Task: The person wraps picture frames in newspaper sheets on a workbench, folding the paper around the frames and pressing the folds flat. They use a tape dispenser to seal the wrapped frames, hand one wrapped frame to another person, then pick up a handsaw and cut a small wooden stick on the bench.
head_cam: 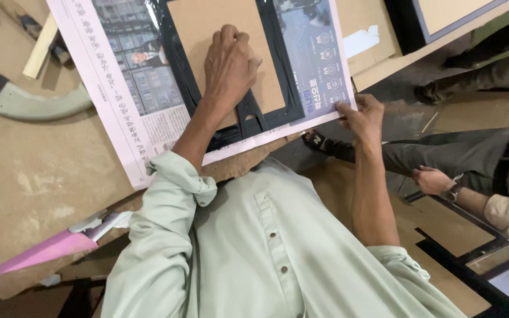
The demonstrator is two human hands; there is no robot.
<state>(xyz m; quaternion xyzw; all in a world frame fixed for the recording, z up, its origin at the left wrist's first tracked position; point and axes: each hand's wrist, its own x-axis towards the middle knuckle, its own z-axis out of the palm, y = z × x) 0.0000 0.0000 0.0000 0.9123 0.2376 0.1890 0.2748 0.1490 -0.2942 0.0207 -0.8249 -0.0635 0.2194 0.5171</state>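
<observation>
At the far left of the frame a curved pale grey-green piece with a dark end point(36, 103) lies on the brown board-covered worktable point(25, 176), and above it, in the upper left, rests a short pale wooden stick point(40, 46). Low on the left, at the table's edge, a flat pink sheet with a white tip point(48, 250) points out toward the lower left corner. Moving toward the centre, a wide sheet of printed newspaper point(131, 100) is spread across the table, and on it lies a black rectangular picture frame, face down, with a brown hardboard backing and a black stand leg point(269, 88). The person's left hand point(229, 68) lies flat on that backing in the upper middle of the frame, palm down, fingers together and slightly curled, pressing on the board rather than gripping it. The pale green shirt sleeve point(178, 182) is rolled up at the forearm. To the right of centre, the right hand point(362, 115) pinches the lower right corner of the newspaper between thumb and fingertips, just beside the frame's corner at the table's edge. Further right, a seated co-worker's hand with a wristwatch point(434, 181) rests by a dark trouser leg, well apart from the table, and another black frame point(478, 259) lies in the lower right.
</observation>
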